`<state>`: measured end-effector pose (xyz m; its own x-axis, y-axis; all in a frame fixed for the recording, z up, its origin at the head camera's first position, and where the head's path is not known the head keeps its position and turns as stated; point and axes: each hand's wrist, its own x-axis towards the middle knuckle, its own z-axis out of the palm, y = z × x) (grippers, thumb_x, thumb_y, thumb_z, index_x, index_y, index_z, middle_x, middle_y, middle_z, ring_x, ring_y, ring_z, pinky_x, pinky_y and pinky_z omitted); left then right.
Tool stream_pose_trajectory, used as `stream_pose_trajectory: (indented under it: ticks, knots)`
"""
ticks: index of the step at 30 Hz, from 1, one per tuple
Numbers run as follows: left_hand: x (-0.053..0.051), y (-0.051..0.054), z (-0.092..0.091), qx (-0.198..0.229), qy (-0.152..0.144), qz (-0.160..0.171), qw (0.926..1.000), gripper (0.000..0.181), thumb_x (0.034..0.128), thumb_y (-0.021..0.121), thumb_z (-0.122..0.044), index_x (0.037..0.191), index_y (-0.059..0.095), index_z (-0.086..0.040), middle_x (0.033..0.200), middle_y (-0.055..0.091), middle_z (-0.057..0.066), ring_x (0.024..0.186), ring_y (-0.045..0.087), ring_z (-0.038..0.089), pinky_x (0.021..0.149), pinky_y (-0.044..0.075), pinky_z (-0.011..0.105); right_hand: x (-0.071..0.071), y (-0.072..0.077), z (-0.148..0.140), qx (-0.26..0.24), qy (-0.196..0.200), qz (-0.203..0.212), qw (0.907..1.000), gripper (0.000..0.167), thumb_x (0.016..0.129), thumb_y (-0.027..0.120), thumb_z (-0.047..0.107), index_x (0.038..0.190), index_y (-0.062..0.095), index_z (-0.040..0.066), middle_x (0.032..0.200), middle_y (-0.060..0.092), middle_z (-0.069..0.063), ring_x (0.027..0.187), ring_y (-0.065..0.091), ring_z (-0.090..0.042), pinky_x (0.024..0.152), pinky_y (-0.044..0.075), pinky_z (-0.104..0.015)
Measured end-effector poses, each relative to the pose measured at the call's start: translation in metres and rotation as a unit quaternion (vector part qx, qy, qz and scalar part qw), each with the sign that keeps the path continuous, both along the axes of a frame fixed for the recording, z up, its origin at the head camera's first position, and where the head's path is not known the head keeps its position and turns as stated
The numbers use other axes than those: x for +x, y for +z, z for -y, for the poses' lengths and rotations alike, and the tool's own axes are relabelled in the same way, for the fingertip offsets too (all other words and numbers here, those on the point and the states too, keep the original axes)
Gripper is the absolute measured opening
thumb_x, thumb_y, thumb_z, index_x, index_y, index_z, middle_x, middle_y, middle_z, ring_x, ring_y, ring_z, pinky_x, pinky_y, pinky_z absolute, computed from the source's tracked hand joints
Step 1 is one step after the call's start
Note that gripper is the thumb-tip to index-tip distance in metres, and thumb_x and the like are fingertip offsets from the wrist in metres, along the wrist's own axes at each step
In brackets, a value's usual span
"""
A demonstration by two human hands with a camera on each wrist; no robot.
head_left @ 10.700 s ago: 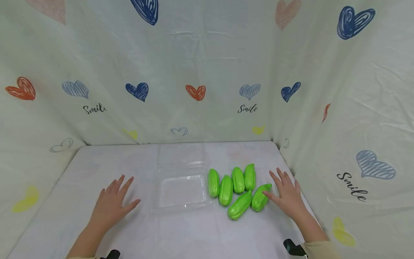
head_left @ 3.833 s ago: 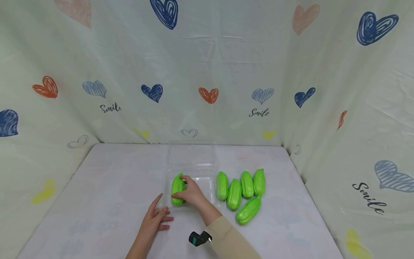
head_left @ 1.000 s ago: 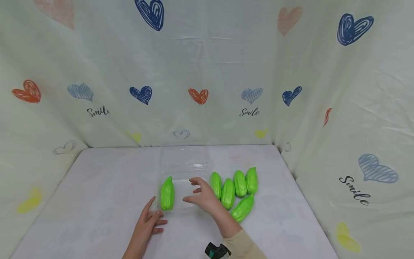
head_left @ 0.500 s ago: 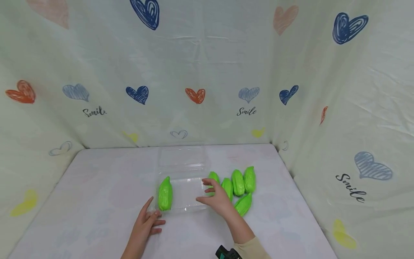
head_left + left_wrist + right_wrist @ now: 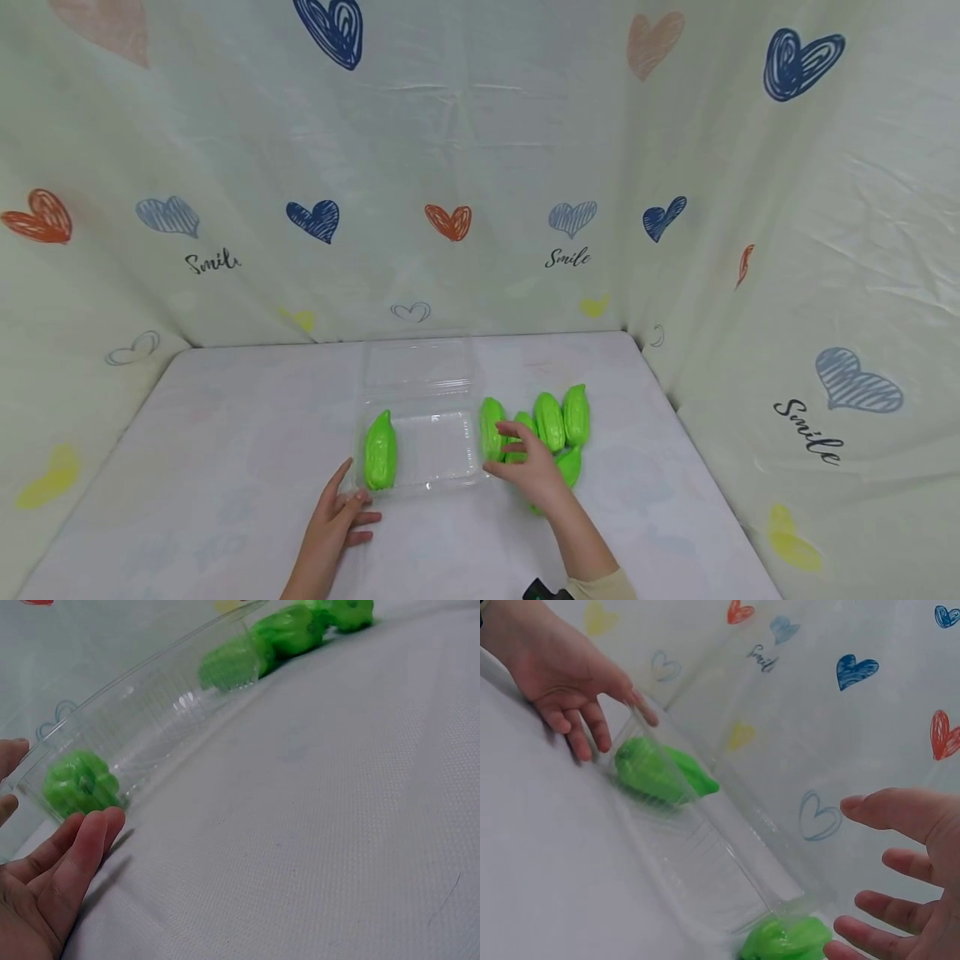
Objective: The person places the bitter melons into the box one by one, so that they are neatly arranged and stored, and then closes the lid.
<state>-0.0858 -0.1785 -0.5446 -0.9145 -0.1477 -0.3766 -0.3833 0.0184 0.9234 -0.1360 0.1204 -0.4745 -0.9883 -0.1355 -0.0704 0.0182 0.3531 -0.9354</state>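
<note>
A clear plastic box (image 5: 438, 450) lies with its lid folded back, and one green vegetable (image 5: 381, 452) rests upright along its left side. The left hand (image 5: 327, 527) touches the box's front left corner, fingers spread; in the left wrist view its fingertips (image 5: 94, 825) are beside the box wall. Above the loose green vegetables (image 5: 550, 422) right of the box is the right hand (image 5: 536, 471), fingers apart and holding nothing, partly hiding some of them. In the right wrist view the right hand (image 5: 907, 885) is beside a green vegetable (image 5: 786, 939) near the box's end.
The clear lid (image 5: 417, 367) lies flat behind the box. A white cloth covers the table (image 5: 225, 450). Curtains (image 5: 457, 142) printed with hearts stand behind and at both sides.
One green vegetable has come from the right group into the box, released by the right hand. Over the last second that hand moved right, to above the group; the left hand stayed at the box corner.
</note>
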Motion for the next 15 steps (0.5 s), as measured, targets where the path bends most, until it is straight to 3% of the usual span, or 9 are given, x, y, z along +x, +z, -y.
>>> stream_pose_trajectory:
  ticks: [15]
  knots:
    - [0.0, 0.001, -0.001, -0.005, 0.002, 0.004, 1.0, 0.074, 0.0983, 0.057, -0.033, 0.157, 0.015, -0.021, 0.113, 0.06, 0.017, 0.088, 0.069, 0.024, 0.07, 0.058, 0.037, 0.015, -0.007, -0.027, -0.021, -0.067, -0.002, 0.9975, 0.062, 0.077, 0.082, 0.011, 0.132, 0.054, 0.002, 0.13, 0.056, -0.016, 0.112, 0.054, -0.033, 0.086, 0.051, -0.04]
